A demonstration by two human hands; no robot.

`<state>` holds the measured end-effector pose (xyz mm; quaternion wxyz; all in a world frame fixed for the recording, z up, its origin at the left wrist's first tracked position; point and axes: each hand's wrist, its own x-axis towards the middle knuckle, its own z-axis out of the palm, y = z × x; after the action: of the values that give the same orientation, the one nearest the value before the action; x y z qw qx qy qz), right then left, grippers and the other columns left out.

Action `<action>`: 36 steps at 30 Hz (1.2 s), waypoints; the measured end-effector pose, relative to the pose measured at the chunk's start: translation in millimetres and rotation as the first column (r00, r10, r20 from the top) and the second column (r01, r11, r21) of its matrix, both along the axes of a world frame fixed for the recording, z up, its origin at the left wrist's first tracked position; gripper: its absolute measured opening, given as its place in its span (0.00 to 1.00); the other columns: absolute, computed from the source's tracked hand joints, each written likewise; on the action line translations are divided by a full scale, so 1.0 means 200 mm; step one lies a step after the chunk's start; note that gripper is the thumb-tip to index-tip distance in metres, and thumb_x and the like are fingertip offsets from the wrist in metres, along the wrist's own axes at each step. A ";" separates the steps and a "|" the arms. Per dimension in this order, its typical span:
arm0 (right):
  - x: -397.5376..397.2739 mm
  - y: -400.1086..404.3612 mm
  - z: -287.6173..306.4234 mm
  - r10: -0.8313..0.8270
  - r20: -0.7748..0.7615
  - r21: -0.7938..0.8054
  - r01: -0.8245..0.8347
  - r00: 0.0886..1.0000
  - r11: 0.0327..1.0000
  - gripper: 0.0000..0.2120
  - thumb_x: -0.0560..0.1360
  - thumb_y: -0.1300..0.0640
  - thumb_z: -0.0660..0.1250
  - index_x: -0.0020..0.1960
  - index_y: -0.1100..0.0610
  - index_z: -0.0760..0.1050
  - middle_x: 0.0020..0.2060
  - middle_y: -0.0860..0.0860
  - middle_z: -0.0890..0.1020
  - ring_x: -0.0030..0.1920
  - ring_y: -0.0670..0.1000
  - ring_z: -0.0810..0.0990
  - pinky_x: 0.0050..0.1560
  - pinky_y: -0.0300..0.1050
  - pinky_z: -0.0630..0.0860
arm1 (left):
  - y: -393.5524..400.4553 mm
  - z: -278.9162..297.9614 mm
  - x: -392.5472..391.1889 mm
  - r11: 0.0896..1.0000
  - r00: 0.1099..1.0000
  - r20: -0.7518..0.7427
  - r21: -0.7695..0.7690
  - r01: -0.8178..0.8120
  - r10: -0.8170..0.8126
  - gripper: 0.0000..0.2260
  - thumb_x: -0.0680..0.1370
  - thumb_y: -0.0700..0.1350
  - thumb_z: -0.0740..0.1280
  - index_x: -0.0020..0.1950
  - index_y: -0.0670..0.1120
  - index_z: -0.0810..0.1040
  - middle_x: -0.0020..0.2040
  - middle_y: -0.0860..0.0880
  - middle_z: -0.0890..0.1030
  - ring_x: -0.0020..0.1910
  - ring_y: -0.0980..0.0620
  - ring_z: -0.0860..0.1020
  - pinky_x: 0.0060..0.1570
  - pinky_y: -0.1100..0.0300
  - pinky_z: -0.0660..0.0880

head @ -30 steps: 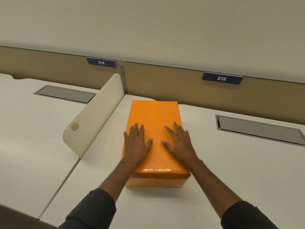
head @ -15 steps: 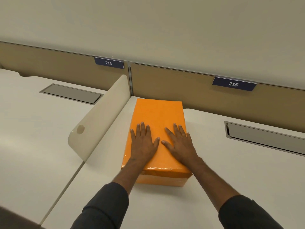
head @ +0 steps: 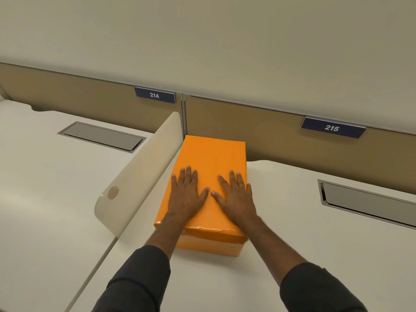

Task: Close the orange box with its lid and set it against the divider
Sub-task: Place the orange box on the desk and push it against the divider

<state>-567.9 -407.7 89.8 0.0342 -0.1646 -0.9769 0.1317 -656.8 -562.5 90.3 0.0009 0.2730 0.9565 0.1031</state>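
Note:
The orange box (head: 225,243) stands on the white desk with its orange lid (head: 213,154) seated on top. Its far end touches the tan back panel. Its far left corner sits next to the curved cream divider (head: 144,174), while a narrow wedge of desk shows between divider and box nearer to me. My left hand (head: 188,194) lies flat on the lid's near left part, fingers spread. My right hand (head: 235,198) lies flat beside it on the near right part, fingers spread. Neither hand grips anything.
The tan back panel (head: 258,134) carries labels 214 (head: 154,95) and 215 (head: 332,127). A grey recessed cable tray (head: 369,203) is set in the desk at right, another (head: 101,136) in the neighbouring desk left of the divider.
The box has slid away from me and leftward, its far end reaching the back panel by the divider. Both hands stayed flat on the lid.

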 end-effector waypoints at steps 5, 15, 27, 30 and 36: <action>-0.10 -0.07 0.01 -0.032 -0.019 -0.018 0.032 0.999 0.999 0.35 0.78 0.30 0.45 0.80 0.45 0.49 0.81 0.54 0.48 0.80 0.58 0.43 0.77 0.67 0.48 | -0.04 -0.02 -0.15 0.999 1.000 0.007 0.014 0.029 -0.029 0.37 0.81 0.65 0.48 0.82 0.44 0.44 0.83 0.44 0.44 0.82 0.45 0.41 0.79 0.42 0.40; -0.30 -0.20 0.01 -0.083 -0.040 -0.008 0.083 0.996 0.996 0.35 0.79 0.31 0.45 0.80 0.47 0.49 0.81 0.56 0.48 0.80 0.60 0.43 0.76 0.69 0.49 | -0.14 -0.03 -0.40 0.996 0.997 -0.002 -0.018 0.082 -0.082 0.37 0.81 0.66 0.47 0.82 0.45 0.43 0.83 0.45 0.44 0.82 0.47 0.41 0.79 0.43 0.40; -0.50 -0.34 0.02 -0.098 -0.064 0.003 0.098 0.993 0.995 0.35 0.79 0.32 0.45 0.81 0.49 0.51 0.81 0.59 0.50 0.80 0.62 0.43 0.77 0.67 0.42 | -0.26 -0.02 -0.65 0.987 0.991 -0.004 -0.092 0.132 -0.133 0.37 0.81 0.66 0.45 0.82 0.45 0.40 0.83 0.46 0.42 0.82 0.47 0.40 0.80 0.43 0.41; -0.54 -0.37 0.02 -0.108 -0.070 0.001 0.109 0.992 0.994 0.35 0.79 0.32 0.45 0.81 0.50 0.51 0.81 0.59 0.50 0.80 0.62 0.43 0.77 0.67 0.42 | -0.29 -0.03 -0.70 0.985 0.988 -0.005 -0.080 0.150 -0.151 0.36 0.81 0.65 0.47 0.82 0.46 0.41 0.83 0.46 0.42 0.82 0.48 0.40 0.80 0.44 0.40; -0.57 -0.41 0.01 -0.119 -0.062 -0.002 0.119 0.991 0.993 0.36 0.79 0.32 0.44 0.81 0.51 0.50 0.81 0.60 0.48 0.80 0.64 0.42 0.76 0.68 0.41 | -0.32 -0.05 -0.75 0.983 0.985 -0.019 -0.058 0.173 -0.174 0.41 0.75 0.71 0.38 0.82 0.47 0.41 0.83 0.47 0.42 0.82 0.49 0.40 0.80 0.46 0.39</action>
<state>-682.3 -489.0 91.9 0.0723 -0.2183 -0.9640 0.1337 -807.7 -626.2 80.4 0.0063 0.3563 0.9316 0.0724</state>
